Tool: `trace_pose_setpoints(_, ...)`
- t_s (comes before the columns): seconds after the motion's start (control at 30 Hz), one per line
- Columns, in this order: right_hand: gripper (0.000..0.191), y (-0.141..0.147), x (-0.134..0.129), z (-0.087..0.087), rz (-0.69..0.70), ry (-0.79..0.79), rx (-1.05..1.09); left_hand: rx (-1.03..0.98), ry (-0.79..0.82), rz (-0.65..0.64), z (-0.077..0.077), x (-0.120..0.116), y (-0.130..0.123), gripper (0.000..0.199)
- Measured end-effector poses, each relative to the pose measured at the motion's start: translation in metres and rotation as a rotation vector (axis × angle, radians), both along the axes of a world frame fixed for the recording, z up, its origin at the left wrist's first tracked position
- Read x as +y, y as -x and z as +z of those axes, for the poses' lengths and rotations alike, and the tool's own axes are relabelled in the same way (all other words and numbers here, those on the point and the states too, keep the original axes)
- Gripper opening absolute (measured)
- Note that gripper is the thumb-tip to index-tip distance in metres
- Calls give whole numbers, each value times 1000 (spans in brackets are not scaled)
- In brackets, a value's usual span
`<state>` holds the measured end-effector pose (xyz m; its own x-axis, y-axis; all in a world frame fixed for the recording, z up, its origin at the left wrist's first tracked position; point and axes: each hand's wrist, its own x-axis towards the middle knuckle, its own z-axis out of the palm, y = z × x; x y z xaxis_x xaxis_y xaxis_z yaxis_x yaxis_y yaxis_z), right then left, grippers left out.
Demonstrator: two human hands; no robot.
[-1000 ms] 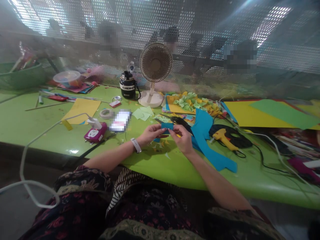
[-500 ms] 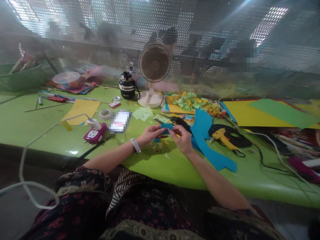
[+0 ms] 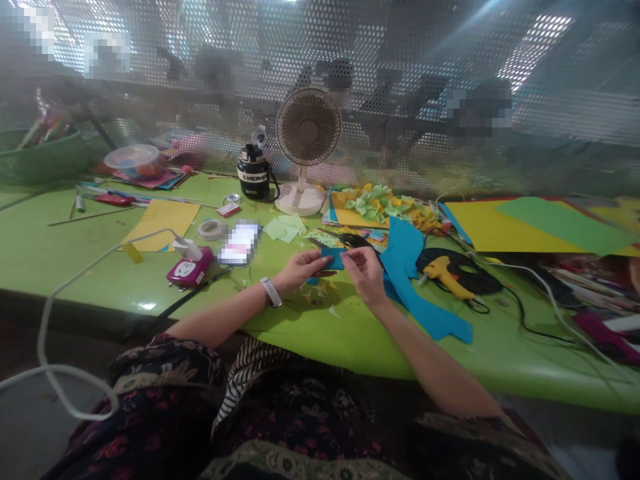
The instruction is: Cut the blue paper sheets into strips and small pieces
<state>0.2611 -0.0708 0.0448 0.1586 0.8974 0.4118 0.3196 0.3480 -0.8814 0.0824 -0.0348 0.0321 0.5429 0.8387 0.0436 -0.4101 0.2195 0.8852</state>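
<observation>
Both my hands are raised over the green table (image 3: 110, 253) and pinch a small blue paper piece (image 3: 333, 258) from either end. My left hand (image 3: 301, 270) grips its left side, and my right hand (image 3: 365, 275) holds its right side between the fingertips. Part of the piece is hidden by my fingers. A long cut blue paper shape (image 3: 411, 280) lies just right of my right hand, partly under it. Black-handled scissors (image 3: 353, 241) lie just beyond my hands. Small paper scraps (image 3: 317, 288) are scattered below them.
A yellow glue gun (image 3: 443, 275) lies on a black cable coil to the right. A fan (image 3: 307, 127), a black flask (image 3: 254, 175), a blurred phone (image 3: 239, 243), a pink power socket (image 3: 185, 270) and paper leaves (image 3: 380, 203) stand nearby. A white cable crosses the table's left side.
My hands have drawn slightly apart, with the left moving left. The small blue piece now shows more between my fingers. The view has shifted slightly.
</observation>
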Motion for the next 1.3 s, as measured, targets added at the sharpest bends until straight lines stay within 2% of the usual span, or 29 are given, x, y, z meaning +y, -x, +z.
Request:
trace_pose_setpoints(0.13, 45, -3, 2, -1, 65, 41, 9, 19, -9, -29, 0, -1, -1, 49)
trace_pose_setpoints(0.27, 41, -2, 3, -3, 59, -26, -31, 49, 0, -60, 0, -1, 1, 53)
trace_pose_setpoints(0.4, 41, -1, 4, -4, 69, -57, -69, 204, 13, -136, 2, 1, 6, 56)
trace_pose_setpoints(0.6, 43, -1, 3, -4, 108, -70, -66, 377, -25, -271, 3, 5, 12, 48)
trace_pose_setpoints(0.77, 49, -3, 2, -1, 113, 39, -83, 364, -54, -257, 1, 8, 12, 38)
trace_pose_setpoints(0.87, 53, -3, 1, 2, 186, 136, -182, 327, -27, -234, 3, 10, 13, 33)
trace_pose_setpoints(0.93, 57, -3, 0, 3, 233, 139, -257, 307, -5, -225, 4, 11, 14, 31)
trace_pose_setpoints(1.03, 58, -4, 1, 4, 280, 125, -285, 291, 18, -217, 5, 14, 16, 33)
trace_pose_setpoints(1.17, 54, -9, 3, 4, 368, 181, -290, 295, 31, -221, 6, 17, 19, 41)
trace_pose_setpoints(1.3, 54, -9, 3, 1, 335, 122, -348, 328, 25, -258, 5, 19, 20, 48)
